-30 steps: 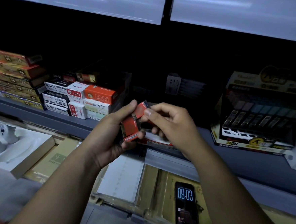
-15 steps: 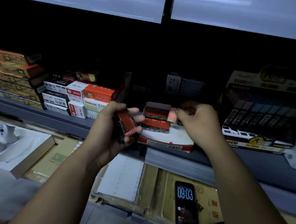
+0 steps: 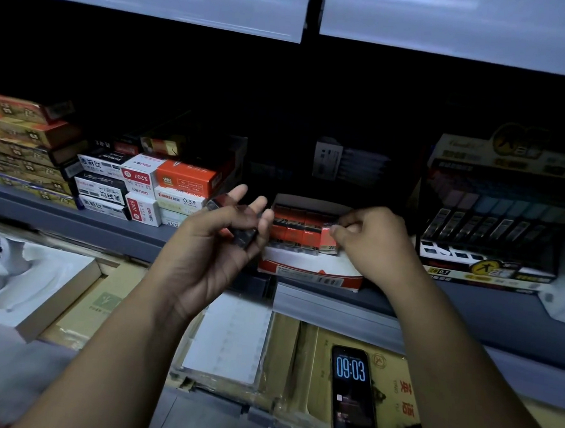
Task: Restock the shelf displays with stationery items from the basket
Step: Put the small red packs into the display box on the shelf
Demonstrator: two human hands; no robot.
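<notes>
Pinching a small red box [image 3: 328, 238] at the right end of the row in the open carton [image 3: 304, 265], the fingers of the right hand [image 3: 375, 250] are seen curled near the front edge of the shelf [image 3: 468, 303]; a dark box [image 3: 243, 237] is gripped loosely by the left hand [image 3: 212, 242], just beside the carton's left end

Red packs [image 3: 301, 230] upright in white display box [image 3: 307, 265]
</notes>
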